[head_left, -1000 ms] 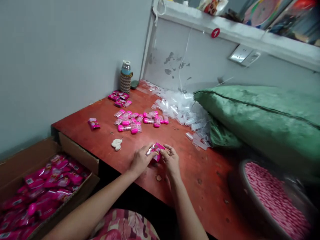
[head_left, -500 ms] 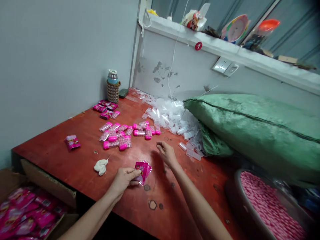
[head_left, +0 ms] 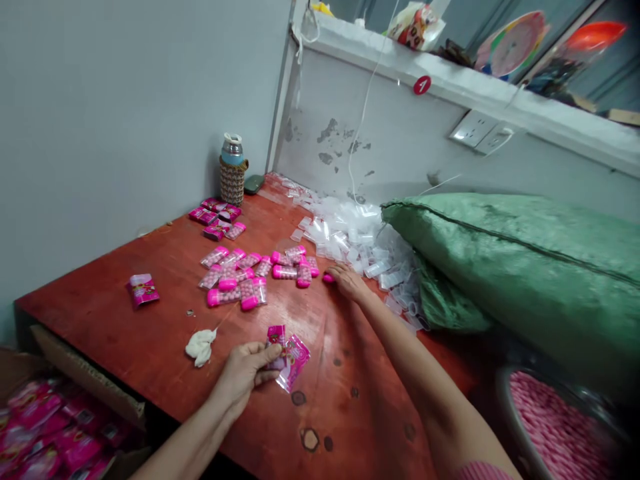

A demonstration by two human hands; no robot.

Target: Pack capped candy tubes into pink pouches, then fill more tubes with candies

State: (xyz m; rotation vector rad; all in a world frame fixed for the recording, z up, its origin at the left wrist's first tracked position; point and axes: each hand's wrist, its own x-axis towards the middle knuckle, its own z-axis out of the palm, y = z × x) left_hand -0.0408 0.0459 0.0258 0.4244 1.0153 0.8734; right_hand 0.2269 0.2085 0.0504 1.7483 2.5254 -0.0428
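My left hand [head_left: 250,372] is closed on pink printed sachets [head_left: 296,361], fanned out above the red table near its front edge. Farther back, my right hand [head_left: 347,280] has its fingers on a pink-capped container [head_left: 329,278], mostly hidden under them. Left of that hand lies a group of clear containers with pink caps [head_left: 254,293], filled with pink beads. A white crumpled piece [head_left: 201,347] rests left of my left hand. One filled pink packet [head_left: 144,289] lies alone at the left.
Red table [head_left: 100,287]. Clear plastic pieces [head_left: 345,230] are heaped at the back beside a large green sack [head_left: 525,253]. A basin [head_left: 515,420] of pink beads stands lower right, a box [head_left: 90,373] of pink packets lower left. A bottle [head_left: 233,175] stands at the back.
My right hand has reached onto a pink-capped container. The sachets in my left hand have spread apart, one turned out to the right. The view has shifted a little.
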